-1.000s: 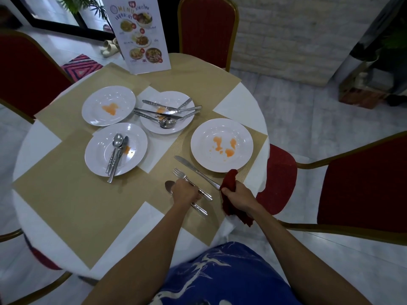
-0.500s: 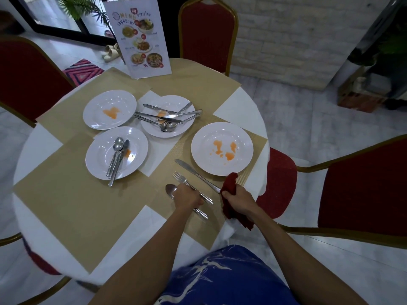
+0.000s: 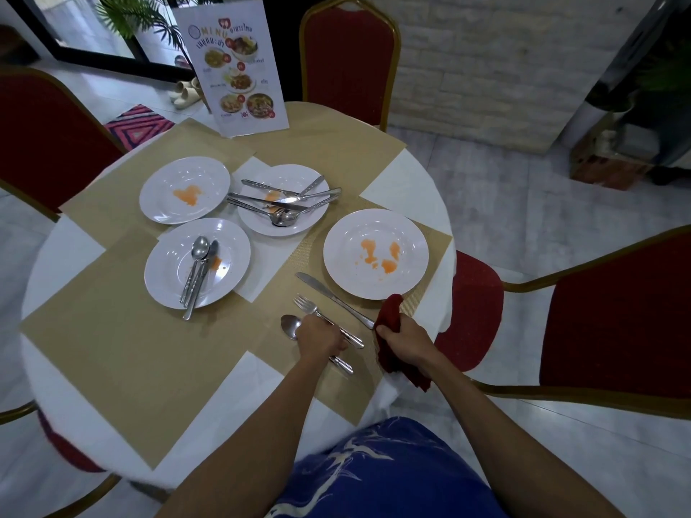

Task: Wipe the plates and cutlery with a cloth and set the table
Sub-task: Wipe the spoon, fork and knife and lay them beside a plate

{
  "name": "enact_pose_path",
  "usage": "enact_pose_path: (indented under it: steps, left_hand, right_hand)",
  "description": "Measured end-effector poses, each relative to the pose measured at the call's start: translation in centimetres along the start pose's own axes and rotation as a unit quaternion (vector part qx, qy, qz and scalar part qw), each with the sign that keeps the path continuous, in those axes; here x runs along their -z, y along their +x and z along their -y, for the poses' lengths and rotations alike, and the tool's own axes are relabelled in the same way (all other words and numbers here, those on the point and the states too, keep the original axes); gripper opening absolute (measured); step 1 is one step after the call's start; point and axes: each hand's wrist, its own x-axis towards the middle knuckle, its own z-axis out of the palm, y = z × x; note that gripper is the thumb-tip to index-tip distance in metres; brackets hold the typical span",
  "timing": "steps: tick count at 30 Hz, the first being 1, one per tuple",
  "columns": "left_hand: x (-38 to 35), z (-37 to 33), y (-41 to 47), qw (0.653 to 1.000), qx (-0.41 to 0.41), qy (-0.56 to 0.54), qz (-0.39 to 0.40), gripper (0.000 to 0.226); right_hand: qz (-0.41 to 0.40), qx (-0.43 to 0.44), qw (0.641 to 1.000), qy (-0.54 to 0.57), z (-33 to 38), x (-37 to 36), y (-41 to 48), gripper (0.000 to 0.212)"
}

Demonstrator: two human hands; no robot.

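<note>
**A:** Take the blotched plate (image 3: 411, 263), the white one with three orange marks at the right side of the round table (image 3: 63, 256), as the anchor. What lies farthest left of it?

**B:** Two white plates, both well apart from it. The smeared plate (image 3: 157, 203) sits left of it and farther back, with only an orange stain on it. The front plate (image 3: 168, 278) sits left of it and about level. It carries a spoon-and-knife pair (image 3: 203, 272) lying side by side, and the knife's handle end pokes over the near rim.

**A:** And closer in?

**B:** Just left of it and behind, near but not touching, the middle plate (image 3: 258, 220) holds a heap of crossed cutlery (image 3: 278, 203). A menu card (image 3: 239, 69) stands farther back again.

**A:** The hands?

**B:** In front of the blotched plate and a little left, a spoon (image 3: 289, 326) and a fork (image 3: 304, 303) lie on a beige placemat (image 3: 276, 289). The left hand (image 3: 321, 336) lies knuckles up over their handles with its fingers curled. I cannot tell whether it actually grasps either one. A table knife (image 3: 329, 293) lies just beside the blotched plate's near rim, and its handle end meets the red cloth (image 3: 390, 312). The right hand (image 3: 405, 340), just in front of that plate, is clenched round the cloth, which hangs down below the fist.

**A:** And to the right?

**B:** A red chair (image 3: 617, 323) is pulled up near the table edge.
</note>
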Motion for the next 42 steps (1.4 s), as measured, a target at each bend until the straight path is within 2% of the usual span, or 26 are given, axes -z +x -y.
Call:
enact_pose_path:
  steps: [16,18,22,28,35,42]
  left_hand:
    - [0.6,-0.9,-1.6,1.000,0.012,-0.011,-0.004,0.020]
    - [0.9,-0.9,-1.9,1.000,0.021,-0.013,-0.010,0.023]
    - [1.5,-0.6,-2.3,0.998,0.039,-0.032,-0.028,0.028]
    - [1.4,-0.7,-2.3,0.999,0.040,-0.016,-0.033,0.019]
    - [0.9,-1.2,-2.1,1.000,0.022,0.014,-0.002,0.016]
    - [0.4,-2.0,-2.4,0.999,-0.006,0.035,0.022,0.032]
  right_hand:
    - [0.007,-0.006,1.000,0.008,0.1,0.3,-0.1,0.041]
    - [0.010,-0.016,0.999,0.031,0.1,0.7,0.1,0.040]
    - [0.038,-0.025,0.988,0.147,0.8,2.3,-0.8,0.020]
    - [0.047,-0.015,0.976,0.213,2.6,3.9,-2.1,0.019]
    - [0.058,-0.020,0.978,0.199,2.8,3.3,-2.4,0.018]
    - [0.059,-0.021,0.980,0.190,2.0,2.9,-2.9,0.022]
